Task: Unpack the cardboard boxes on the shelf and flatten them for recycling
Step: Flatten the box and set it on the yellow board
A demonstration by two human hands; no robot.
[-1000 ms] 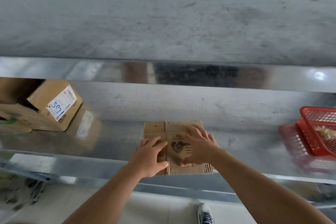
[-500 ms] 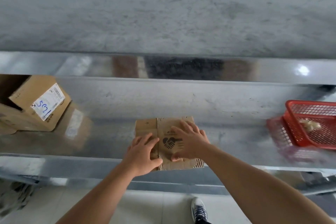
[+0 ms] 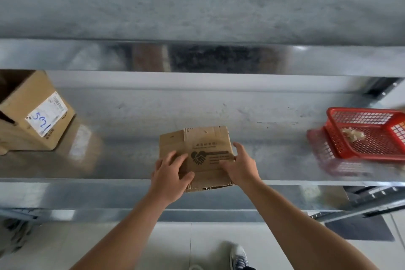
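**Both hands on the flattened box**

The flattened cardboard box (image 3: 203,144) lay at the front edge of the metal shelf (image 3: 131,160), its near end overhanging. The left hand (image 3: 168,180) rested on its near left corner, fingers (image 3: 175,160) spread flat. The right hand (image 3: 243,169) sat at its right edge, thumb on top, fingers nearly straight alongside. A labelled box (image 3: 32,116) stood far left, a red basket (image 3: 361,114) far right.

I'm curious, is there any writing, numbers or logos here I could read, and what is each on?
"5021" (unsure): blue handwriting on the white label of the left cardboard box.
Label's printed text and barcode: too small to read.
On the flattened box: a handshake logo; the print beside it is blurred.
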